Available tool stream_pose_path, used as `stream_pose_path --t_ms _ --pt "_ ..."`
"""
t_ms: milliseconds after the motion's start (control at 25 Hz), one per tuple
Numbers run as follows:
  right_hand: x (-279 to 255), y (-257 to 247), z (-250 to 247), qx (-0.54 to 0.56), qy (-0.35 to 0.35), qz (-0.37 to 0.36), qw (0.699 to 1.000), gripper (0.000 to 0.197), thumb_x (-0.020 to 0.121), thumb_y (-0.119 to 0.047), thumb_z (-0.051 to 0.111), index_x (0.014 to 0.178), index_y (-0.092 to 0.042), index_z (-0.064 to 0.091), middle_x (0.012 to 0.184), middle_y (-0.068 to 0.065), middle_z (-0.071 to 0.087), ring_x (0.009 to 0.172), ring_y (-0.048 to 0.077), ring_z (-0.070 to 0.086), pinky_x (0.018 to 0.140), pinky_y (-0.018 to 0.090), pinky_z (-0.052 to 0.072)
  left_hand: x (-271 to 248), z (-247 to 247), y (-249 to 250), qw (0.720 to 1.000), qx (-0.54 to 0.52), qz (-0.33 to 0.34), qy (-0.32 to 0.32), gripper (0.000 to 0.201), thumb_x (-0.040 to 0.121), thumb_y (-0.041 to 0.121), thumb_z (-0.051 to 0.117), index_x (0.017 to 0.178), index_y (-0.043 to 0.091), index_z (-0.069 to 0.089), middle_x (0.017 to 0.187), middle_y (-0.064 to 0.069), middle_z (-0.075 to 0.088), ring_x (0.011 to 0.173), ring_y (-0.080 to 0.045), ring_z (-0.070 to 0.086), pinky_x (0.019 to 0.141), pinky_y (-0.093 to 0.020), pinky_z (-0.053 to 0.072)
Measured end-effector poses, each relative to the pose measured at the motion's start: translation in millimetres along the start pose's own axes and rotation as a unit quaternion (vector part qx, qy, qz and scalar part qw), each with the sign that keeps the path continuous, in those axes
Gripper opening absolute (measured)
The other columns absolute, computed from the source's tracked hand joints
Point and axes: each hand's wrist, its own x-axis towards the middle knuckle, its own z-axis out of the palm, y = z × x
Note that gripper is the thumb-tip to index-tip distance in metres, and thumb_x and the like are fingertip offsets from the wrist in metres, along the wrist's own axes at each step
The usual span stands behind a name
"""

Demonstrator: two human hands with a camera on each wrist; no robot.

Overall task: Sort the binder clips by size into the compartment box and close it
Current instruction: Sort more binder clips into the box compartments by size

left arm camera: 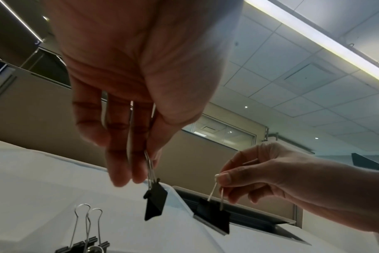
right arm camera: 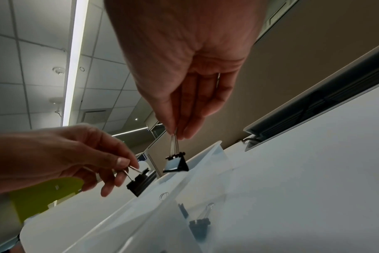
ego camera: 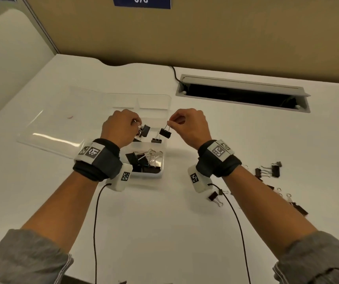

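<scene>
A clear compartment box stands open on the white desk, its lid lying flat to the left. My left hand pinches the wire handles of a black binder clip above the box's middle compartment. My right hand pinches the handles of a smaller black clip that hangs over the same area. One small clip lies in the middle compartment. Several large clips fill the near compartment.
Loose black clips lie scattered on the desk to the right, one below my right wrist. A cable slot with a raised flap is set in the desk at the back right. Beige partition walls close the back.
</scene>
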Motion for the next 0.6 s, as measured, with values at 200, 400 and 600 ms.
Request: stream_pose_path --t_ms 200,400,600 --pt "9 -3 27 -0.034 -0.021 0.019 0.999 0.024 0.092 -0.036 0.062 0.106 -0.02 0.071 0.097 -0.003 0.074 0.087 0.012 0.069 0.083 0.033 0.056 16 15 -14 0.995 0.068 0.011 -0.077 0.024 0.097 0.029 0.048 0.115 0.028 0.064 0.108 -0.005 0.069 0.098 -0.029 0.064 0.087 -0.042 0.051" --pt "-4 4 11 -0.072 0.004 0.034 0.997 0.027 0.096 -0.034 0.055 0.117 -0.022 0.065 0.106 -0.007 0.072 0.094 0.01 0.066 0.081 0.029 0.051 14 16 -15 0.994 0.105 -0.012 -0.035 0.031 0.099 0.029 0.044 0.127 0.025 0.055 0.117 -0.009 0.065 0.105 -0.033 0.06 0.086 -0.04 0.045" --pt "-53 24 -32 -0.071 0.019 0.057 0.996 0.022 0.093 -0.034 0.059 0.111 -0.024 0.067 0.099 -0.012 0.071 0.086 0.005 0.066 0.081 0.03 0.054 -18 14 20 1.0 0.018 0.003 0.002 0.023 0.094 0.033 0.051 0.111 0.024 0.063 0.099 -0.001 0.071 0.095 -0.026 0.063 0.081 -0.038 0.049"
